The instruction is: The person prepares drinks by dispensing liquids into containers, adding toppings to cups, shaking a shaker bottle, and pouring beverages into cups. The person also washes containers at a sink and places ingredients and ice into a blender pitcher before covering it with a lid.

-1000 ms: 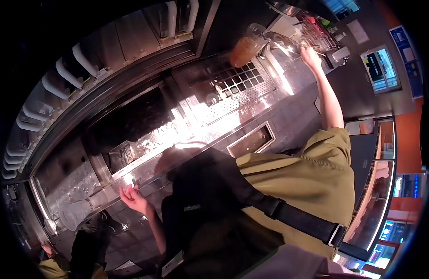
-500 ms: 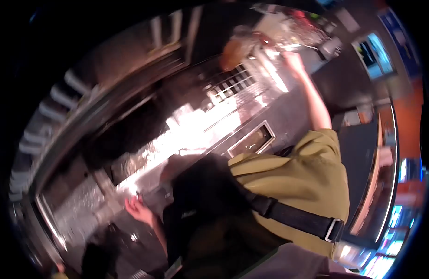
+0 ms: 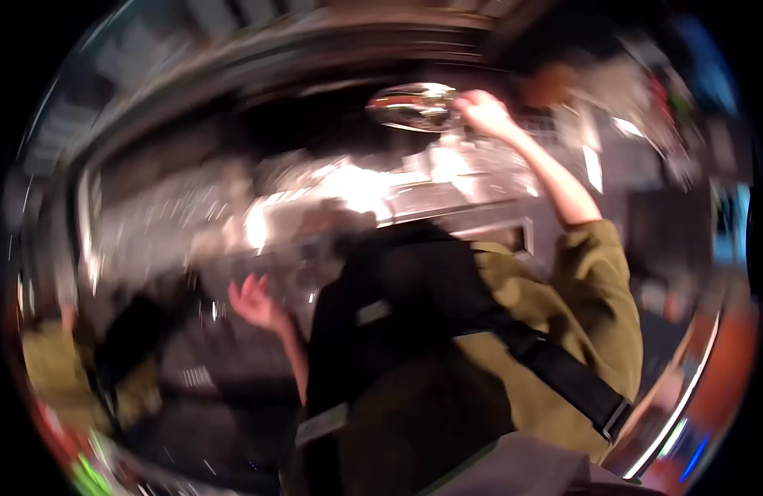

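My right hand (image 3: pixel 485 114) is closed on the rim of a shiny round metal bowl (image 3: pixel 414 107), held out over the brightly lit metal cooking counter (image 3: pixel 480 192). Reflections streak across the bowl, so what it may contain cannot be made out. Lower down on the left, my left hand (image 3: pixel 260 303) hovers in front of the counter's near edge. Its fingers are spread and nothing is in them. Motion blur smears much of the counter's surface.
At the far left stands a co-worker in olive clothing (image 3: pixel 55 360). A blurred orange-brown item (image 3: pixel 553 85) and other clutter sit at the back right. A rectangular framed opening (image 3: pixel 501 236) lies in the counter's front. Overhead runs a metal hood (image 3: pixel 340 45).
The view has turned rightward. My right hand has moved from the cluttered far right to over the counter, now with the metal bowl. My left hand stays low and open.
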Demonstrator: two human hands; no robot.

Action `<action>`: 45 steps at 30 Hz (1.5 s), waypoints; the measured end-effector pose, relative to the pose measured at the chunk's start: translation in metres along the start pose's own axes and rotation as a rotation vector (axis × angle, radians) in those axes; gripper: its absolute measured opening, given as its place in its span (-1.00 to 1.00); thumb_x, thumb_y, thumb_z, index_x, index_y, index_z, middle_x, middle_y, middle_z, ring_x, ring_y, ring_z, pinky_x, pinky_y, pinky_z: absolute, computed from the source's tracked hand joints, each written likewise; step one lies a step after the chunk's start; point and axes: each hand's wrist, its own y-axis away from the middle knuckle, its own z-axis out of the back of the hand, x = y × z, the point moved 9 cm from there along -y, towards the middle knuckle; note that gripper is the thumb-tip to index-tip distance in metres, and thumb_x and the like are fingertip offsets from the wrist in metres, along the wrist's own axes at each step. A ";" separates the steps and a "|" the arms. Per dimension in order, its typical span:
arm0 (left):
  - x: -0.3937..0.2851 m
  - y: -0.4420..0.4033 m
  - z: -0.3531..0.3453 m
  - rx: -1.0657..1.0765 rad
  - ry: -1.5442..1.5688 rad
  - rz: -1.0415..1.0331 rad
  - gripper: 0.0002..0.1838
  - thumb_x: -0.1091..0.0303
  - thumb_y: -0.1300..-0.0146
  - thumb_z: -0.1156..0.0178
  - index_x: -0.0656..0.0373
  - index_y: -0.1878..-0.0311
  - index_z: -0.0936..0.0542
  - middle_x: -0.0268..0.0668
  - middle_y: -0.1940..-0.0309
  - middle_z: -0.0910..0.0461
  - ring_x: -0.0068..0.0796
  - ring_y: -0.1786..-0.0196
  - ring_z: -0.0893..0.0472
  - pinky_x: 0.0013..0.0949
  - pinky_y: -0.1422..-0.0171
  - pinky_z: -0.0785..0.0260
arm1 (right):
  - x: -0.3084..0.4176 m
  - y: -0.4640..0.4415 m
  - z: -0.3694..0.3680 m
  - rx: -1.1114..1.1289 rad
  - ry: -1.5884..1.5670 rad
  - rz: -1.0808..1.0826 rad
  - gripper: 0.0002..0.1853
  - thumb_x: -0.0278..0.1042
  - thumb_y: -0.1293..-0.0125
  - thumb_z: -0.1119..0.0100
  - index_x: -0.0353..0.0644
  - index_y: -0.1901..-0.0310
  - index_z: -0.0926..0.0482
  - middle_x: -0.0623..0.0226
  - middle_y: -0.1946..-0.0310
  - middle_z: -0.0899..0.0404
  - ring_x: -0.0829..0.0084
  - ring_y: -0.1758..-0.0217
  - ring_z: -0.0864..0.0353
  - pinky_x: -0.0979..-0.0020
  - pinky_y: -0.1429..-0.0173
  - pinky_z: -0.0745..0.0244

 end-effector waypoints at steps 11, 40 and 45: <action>0.028 0.084 0.127 -0.479 0.069 0.282 -0.58 0.52 -0.25 0.03 0.29 -0.18 -0.19 -0.29 0.27 -0.47 -0.60 0.33 -0.45 -0.51 0.16 -0.38 | 0.254 -0.094 -0.253 0.014 0.716 0.777 -0.79 -0.25 -0.14 0.07 -0.18 0.35 -0.51 0.12 0.45 -0.59 0.17 0.35 -0.59 0.16 0.09 -0.35; 0.038 -0.440 0.239 0.017 -1.392 -0.614 -0.76 0.43 -0.05 -0.02 0.14 0.16 -0.49 -0.23 0.18 -0.51 -0.37 0.10 -0.49 -0.14 -0.29 -0.03 | 0.181 0.000 -0.188 -0.219 -0.021 0.416 -0.80 -0.50 -0.16 -0.02 -0.31 0.16 -0.49 0.12 0.22 -0.50 0.24 0.18 -0.54 0.37 0.09 -0.44; -0.081 -0.298 0.259 0.069 -1.314 -0.801 -0.86 0.43 0.05 -0.07 0.14 0.35 -0.44 -0.25 0.00 -0.47 -0.47 0.08 -0.48 -0.29 -0.09 -0.13 | 0.132 0.010 -0.169 -0.282 -0.266 0.309 -0.78 -0.53 -0.24 0.04 -0.33 0.07 -0.44 0.21 0.15 -0.52 0.43 0.10 -0.52 0.49 0.00 -0.40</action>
